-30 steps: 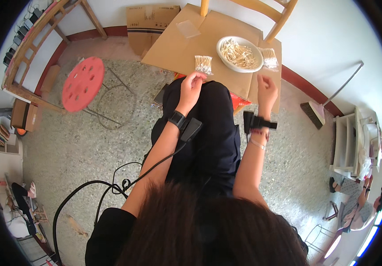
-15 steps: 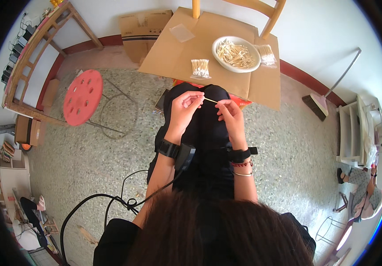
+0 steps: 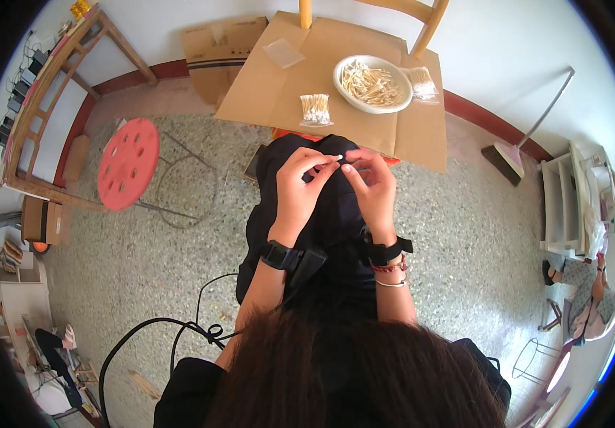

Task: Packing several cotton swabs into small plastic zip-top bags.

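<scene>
My left hand [image 3: 299, 187] is closed in a pinch over my dark-clothed lap. A small white cotton tip of a cotton swab [image 3: 339, 157] shows at its fingertips; the stick is mostly hidden. Close beside it, my right hand [image 3: 373, 187] has its thumb and forefinger apart around the tip, the other fingers curled. Beyond my knees, a white bowl [image 3: 337, 84] full of loose cotton swabs [image 3: 370, 83] rests on a cardboard sheet [image 3: 264, 96]. A clear packet of swabs [image 3: 315, 109] lies at its near left, another packet [image 3: 423, 84] against the bowl's right side.
A flat clear bag [image 3: 284, 53] lies on the cardboard, by a wooden chair frame [image 3: 428, 28]. A red round stool [image 3: 127, 162] stands left. A broom [image 3: 505, 162] leans at right near a white shelf [image 3: 562, 203]. Black cable [image 3: 132, 324] loops beside my left arm. Another person [image 3: 592, 292] sits far right.
My hands have come closer together. The swab's stick, stretched between both hands before, is now mostly hidden at my left fingertips, and my right thumb and forefinger have parted.
</scene>
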Tool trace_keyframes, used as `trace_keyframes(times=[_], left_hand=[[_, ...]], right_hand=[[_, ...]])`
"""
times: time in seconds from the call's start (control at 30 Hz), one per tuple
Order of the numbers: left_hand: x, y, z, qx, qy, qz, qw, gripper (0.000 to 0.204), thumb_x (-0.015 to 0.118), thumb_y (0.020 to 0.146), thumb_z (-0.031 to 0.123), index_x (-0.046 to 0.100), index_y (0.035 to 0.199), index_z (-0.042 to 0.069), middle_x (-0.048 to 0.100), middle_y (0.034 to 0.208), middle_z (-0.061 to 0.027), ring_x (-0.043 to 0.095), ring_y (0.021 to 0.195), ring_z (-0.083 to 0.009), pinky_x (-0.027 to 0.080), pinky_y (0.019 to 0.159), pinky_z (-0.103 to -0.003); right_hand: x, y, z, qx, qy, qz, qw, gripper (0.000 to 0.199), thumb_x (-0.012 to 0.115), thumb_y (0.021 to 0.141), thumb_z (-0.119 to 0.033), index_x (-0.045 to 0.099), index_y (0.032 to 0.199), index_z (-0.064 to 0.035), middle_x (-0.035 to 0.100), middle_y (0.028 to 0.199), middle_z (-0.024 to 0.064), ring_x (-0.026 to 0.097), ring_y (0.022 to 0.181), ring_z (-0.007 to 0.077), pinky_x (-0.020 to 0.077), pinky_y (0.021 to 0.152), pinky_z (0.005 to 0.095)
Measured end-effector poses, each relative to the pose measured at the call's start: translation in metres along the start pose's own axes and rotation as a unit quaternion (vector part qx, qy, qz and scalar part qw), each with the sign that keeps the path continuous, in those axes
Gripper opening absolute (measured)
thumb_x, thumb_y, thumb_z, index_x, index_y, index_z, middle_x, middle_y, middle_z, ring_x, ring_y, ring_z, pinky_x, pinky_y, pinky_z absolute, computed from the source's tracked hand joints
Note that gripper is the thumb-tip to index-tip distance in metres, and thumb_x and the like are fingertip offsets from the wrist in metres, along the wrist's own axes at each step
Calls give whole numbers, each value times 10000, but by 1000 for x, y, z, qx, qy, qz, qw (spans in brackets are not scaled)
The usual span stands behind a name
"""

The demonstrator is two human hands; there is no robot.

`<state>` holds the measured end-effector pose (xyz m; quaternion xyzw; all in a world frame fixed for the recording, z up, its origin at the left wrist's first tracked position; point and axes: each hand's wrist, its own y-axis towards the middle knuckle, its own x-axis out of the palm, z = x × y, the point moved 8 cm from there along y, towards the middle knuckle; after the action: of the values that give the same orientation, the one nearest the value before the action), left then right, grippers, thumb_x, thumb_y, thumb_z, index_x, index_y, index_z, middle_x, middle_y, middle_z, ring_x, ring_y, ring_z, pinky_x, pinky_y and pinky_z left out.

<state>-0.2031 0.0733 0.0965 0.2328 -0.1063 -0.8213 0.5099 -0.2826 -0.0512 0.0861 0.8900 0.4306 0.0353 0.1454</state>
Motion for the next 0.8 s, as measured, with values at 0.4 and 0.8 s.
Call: trace_keyframes(times=[0.4,0.8], left_hand=[[15,-5,-5,-72,-362,-44,929,114,649,821,-38,654,934,-27,634,936,-73,601,895,-137,482,808,-261],[26,19,-63,-139,-254,-120,949,167,637,862,55,637,992,-50,659,976,-102,614,906,-124,488,814,-249]], right_hand=[[12,-3,17,79,293,-89,949,151,628,877,-82,618,1012,-16,634,954,47,584,862,112,475,759,249],[7,-2,51,159,5,-135,978,183,574,915,-152,672,995,-20,662,804,24,594,708,72,480,616,215]])
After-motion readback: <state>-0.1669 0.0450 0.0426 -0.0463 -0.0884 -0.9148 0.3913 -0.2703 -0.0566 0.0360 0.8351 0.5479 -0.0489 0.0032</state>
